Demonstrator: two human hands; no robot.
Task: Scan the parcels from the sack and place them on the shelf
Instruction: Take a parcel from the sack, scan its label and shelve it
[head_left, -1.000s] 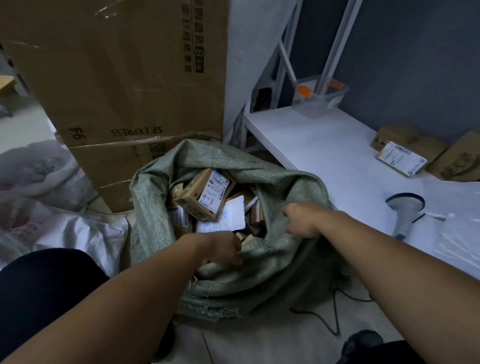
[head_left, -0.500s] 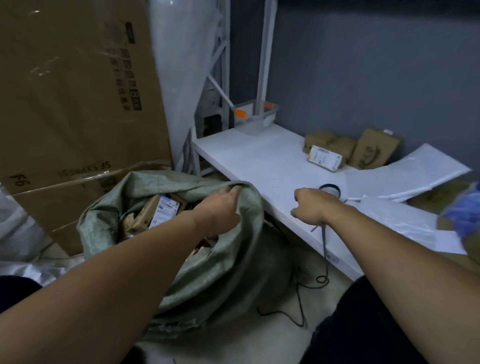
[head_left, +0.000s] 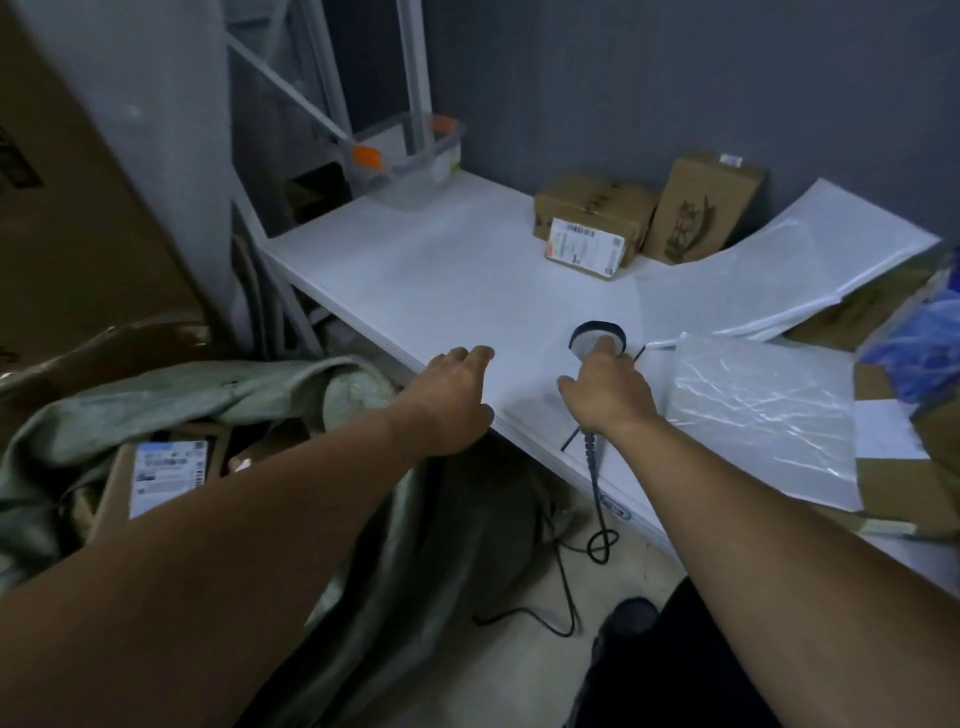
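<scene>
Nearest, at 8 o'clock in the view, the green sack (head_left: 218, 395) gapes open on the floor. A parcel (head_left: 166, 473) lies label-up inside it, with more cardboard dimly visible round it. The scanner's cable (head_left: 597, 499) trails down off the shelf edge at 6 o'clock from the right hand.

The left hand (head_left: 457, 395) hovers over the shelf's near edge with its fingers loosely spread and nothing in them. The parcel sits well apart from it, down at its 8 o'clock. The right hand (head_left: 610, 397) lies closed over the handle of the scanner (head_left: 597, 338), one fingertip reaching the round head at its 12 o'clock. The scanner rests on the white shelf (head_left: 415, 270), with a clear plastic sheet (head_left: 753, 415) just beside it at 3 o'clock.

Farther back, at 1 o'clock from the hands, a labelled box (head_left: 592, 223) and an upright box (head_left: 698, 210) stand touching against the wall. They are probably parcels already shelved. A clear tub (head_left: 410, 156) sits in the far corner at 11 o'clock.

By my reading the job is early: the scanner is just being taken up, and the sack looks well filled, so most parcels remain to be scanned and shelved
</scene>
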